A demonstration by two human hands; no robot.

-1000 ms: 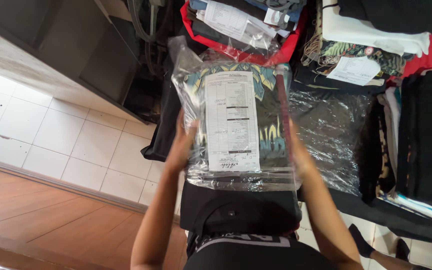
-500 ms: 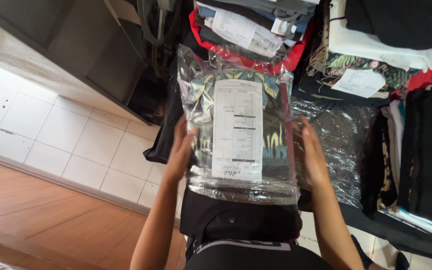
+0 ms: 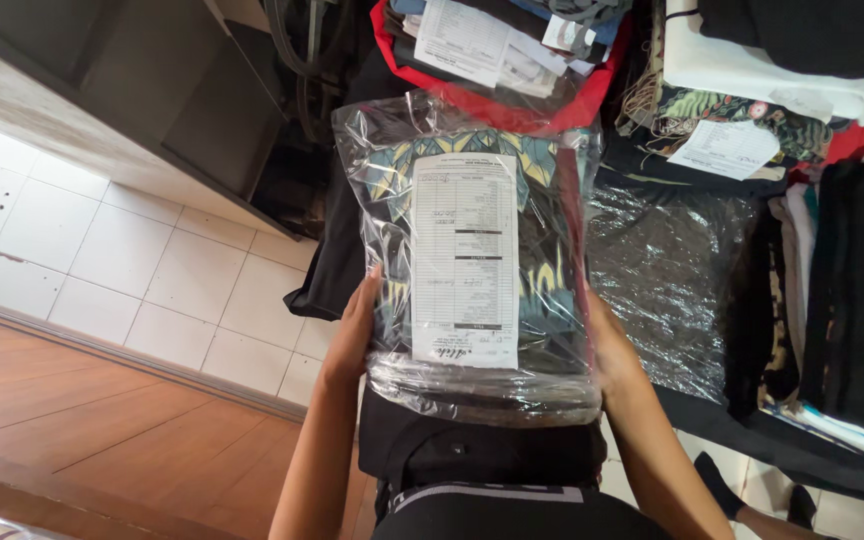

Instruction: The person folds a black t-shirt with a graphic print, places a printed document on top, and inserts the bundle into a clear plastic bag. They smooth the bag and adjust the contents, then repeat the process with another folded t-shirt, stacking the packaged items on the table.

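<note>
I hold a clear plastic bag (image 3: pixel 472 265) with a folded dark printed garment and a white paper slip (image 3: pixel 464 260) inside, up in front of my body. My left hand (image 3: pixel 355 325) grips the bag's left edge near the bottom. My right hand (image 3: pixel 607 340) grips its right edge, mostly hidden behind the plastic. The bag's lower end bulges above my dark shirt.
A table at right carries a black garment in clear plastic (image 3: pixel 667 270), stacks of folded clothes (image 3: pixel 852 290), a patterned garment with a paper slip (image 3: pixel 727 148), and a red-lined pile with papers (image 3: pixel 492 50). White floor tiles (image 3: pixel 82 260) and wooden boards (image 3: pixel 72 420) lie at left.
The bagged garment stays in both hands and sits slightly higher and further right in view. Both hands keep their grip on its edges.
</note>
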